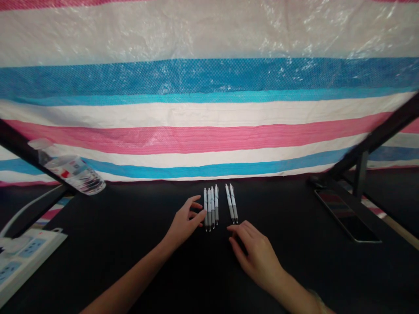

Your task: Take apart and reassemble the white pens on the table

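Several white click pens with grey grips (212,207) lie side by side on the black table (147,274), tips toward me. A short gap to their right separates them from a pair of matching pens (230,204), which slant slightly. My left hand (185,221) is beside the left end of the larger group, fingers parted and holding nothing. Its fingertips are very close to the leftmost pen; whether they touch it I cannot tell. Just below the tips of the pair is my right hand (255,250), its fingers bent and apart, with nothing in it.
A clear plastic bottle (77,172) lies tilted at the back left. At the left edge sits a white power strip (32,253) with a plug and cable. A dark phone (347,216) lies on the right. Striped sheeting (209,139) hangs behind, between slanting black bars (369,141).
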{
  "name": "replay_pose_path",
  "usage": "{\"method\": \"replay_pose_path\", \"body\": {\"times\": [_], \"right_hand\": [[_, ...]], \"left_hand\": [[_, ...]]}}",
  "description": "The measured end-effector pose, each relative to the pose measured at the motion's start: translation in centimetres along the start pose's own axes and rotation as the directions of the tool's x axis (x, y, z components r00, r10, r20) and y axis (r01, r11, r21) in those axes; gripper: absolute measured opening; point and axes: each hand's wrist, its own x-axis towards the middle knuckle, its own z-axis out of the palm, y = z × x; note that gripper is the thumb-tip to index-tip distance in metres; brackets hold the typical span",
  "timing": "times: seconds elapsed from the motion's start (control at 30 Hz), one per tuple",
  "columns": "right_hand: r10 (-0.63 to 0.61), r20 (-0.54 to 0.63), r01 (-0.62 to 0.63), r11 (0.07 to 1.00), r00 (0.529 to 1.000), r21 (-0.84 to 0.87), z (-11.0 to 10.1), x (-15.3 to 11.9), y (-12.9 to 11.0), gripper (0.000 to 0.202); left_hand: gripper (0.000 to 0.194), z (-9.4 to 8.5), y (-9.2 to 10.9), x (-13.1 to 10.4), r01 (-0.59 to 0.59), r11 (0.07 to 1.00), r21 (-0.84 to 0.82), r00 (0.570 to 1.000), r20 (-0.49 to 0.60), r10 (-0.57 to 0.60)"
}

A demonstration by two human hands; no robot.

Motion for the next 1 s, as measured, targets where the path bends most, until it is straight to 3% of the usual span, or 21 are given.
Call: {"method": "replay_pose_path", "body": {"times": [0.1,0.23,0.33,0.5,0.7,0.87,1.0], "right_hand": [[-0.225,-0.070,0.187,0.918,0.972,-0.349,0.5,0.5,1.6,0.038],[-0.286,0.007,0.242,0.796,0.958,-0.554,1.6,0.8,2.9,0.039],[-0.282,0.021,0.242,0.783,0.959,-0.573,2.3,0.8,3.1,0.031],[-0.375,-0.009,0.308,0.776,0.927,-0.550,2.6,0.8,2.8,0.020],[-0.428,0.091,0.419,0.784,0.899,-0.458,1.6,1.3,2.3,0.016],[-0.403,0.031,0.363,0.786,0.915,-0.499,1.9,1.4,2.5,0.023],[-0.439,0.062,0.416,0.785,0.896,-0.459,2.0,1.4,2.3,0.018]], "left_hand": [[0.053,0.1,0.3,-2.6,0.018,0.999,0.033,1.000,0.004,-0.018],[0.042,1.0,0.6,-5.5,0.008,1.000,-0.003,0.997,0.071,-0.007],[0.035,1.7,0.6,-6.8,-0.076,0.997,0.012,0.993,0.089,0.074],[0.032,2.3,0.6,-7.5,-0.214,0.974,0.067,0.971,0.126,0.205],[0.030,2.4,0.1,-7.9,-0.256,0.962,0.092,0.958,0.155,0.240],[0.029,2.3,-0.2,-8.1,-0.267,0.958,0.104,0.956,0.153,0.250],[0.028,2.2,-0.2,-8.1,-0.278,0.954,0.114,0.955,0.140,0.262]]}}
